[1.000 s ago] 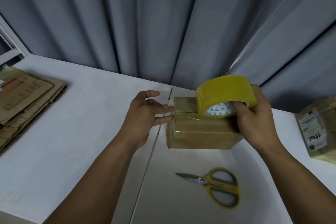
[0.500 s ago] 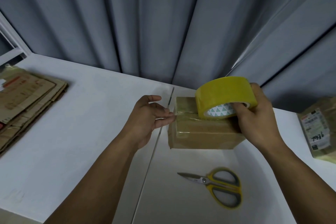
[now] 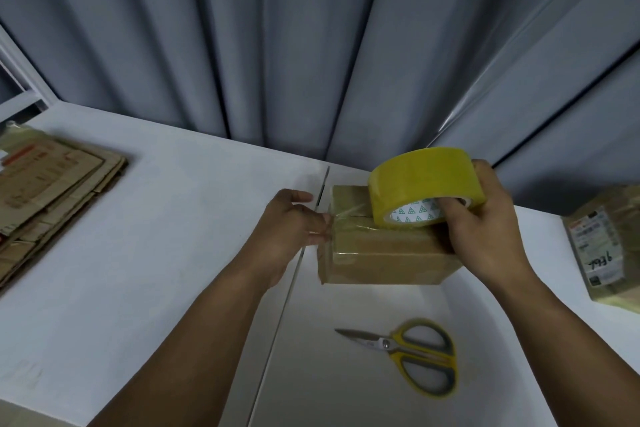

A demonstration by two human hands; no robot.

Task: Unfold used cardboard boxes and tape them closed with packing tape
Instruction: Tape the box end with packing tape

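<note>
A small brown cardboard box (image 3: 384, 253) stands on the white table (image 3: 156, 253), its top flaps shut along a centre seam. My right hand (image 3: 485, 225) grips a yellow roll of packing tape (image 3: 422, 184), thumb in its core, and holds it on the box's top. A strip of clear tape runs from the roll to the box's left edge. There my left hand (image 3: 294, 225) has its fingertips on the tape end at the box's left face; whether they pinch or only press it is unclear.
Yellow-handled scissors (image 3: 412, 354) lie closed on the table in front of the box. A stack of flattened cardboard boxes (image 3: 45, 198) sits at the far left. A taped box with a shipping label (image 3: 602, 243) stands at the right edge. Grey curtains (image 3: 311, 45) hang behind.
My left hand has moved right, from spread fingers beside the box to fingertips closed against the tape end at the box's left edge. The roll stays on top.
</note>
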